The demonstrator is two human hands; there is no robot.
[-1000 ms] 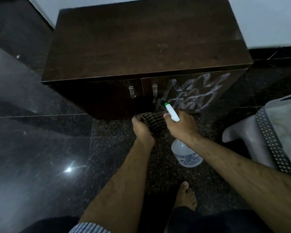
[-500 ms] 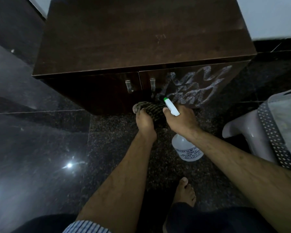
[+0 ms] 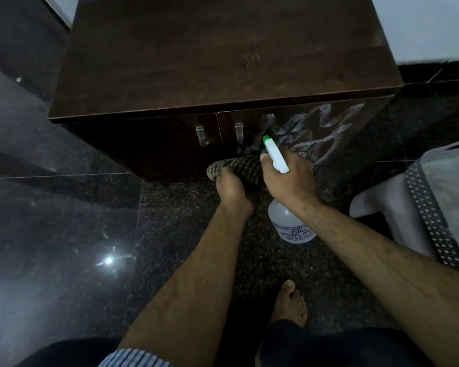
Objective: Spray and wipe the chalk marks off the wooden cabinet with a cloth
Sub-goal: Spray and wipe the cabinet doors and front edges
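A dark wooden cabinet [image 3: 223,62] stands against the wall, with white chalk marks [image 3: 329,128] scrawled over its right door. My right hand [image 3: 289,178] grips a clear spray bottle [image 3: 289,223] by its white trigger head, whose green nozzle points at the marked door. My left hand [image 3: 231,189] holds a checked cloth [image 3: 239,165] bunched low against the front of the cabinet, just left of the bottle's head. Part of the chalk is hidden behind my right hand.
Two metal handles [image 3: 202,136] sit at the middle of the cabinet doors. A pale plastic stool [image 3: 382,207] with a patterned cover [image 3: 435,207] stands close at the right. My bare foot [image 3: 289,303] rests on the dark polished stone floor [image 3: 51,234].
Both hands have moved closer to the cabinet front, and the cloth now sits against the doors' lower edge. My view has shifted toward the cabinet.
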